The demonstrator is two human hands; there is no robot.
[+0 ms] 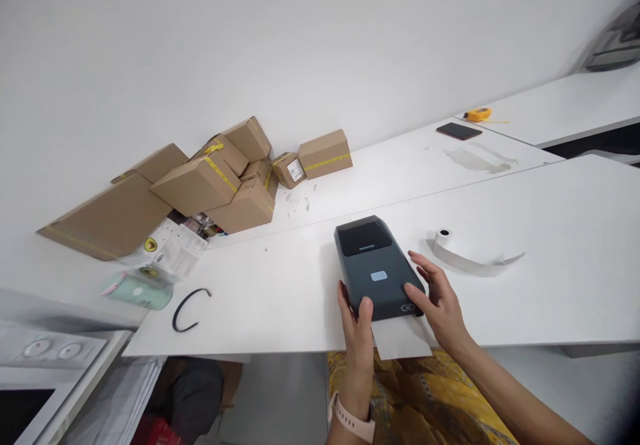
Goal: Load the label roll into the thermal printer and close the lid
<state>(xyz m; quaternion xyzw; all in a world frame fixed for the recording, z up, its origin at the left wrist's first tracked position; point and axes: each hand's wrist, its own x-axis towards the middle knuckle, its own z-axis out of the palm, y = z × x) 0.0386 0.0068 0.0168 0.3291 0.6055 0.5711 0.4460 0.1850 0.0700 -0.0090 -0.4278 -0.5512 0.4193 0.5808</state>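
left hand (356, 328) fingers clamp the printer (373, 258), right hand (440, 302) seemingly rests open on it, paper roll (443, 235) beside.

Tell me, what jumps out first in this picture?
The dark printer sits at the near edge of the white table, with the left grip clasping one near corner and the right grip touching the other. White paper pokes out over the edge. Behind, to the left, brown boxes are piled against the wall.

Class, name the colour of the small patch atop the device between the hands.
Pale blue patch on the dark device; head view shows it best.
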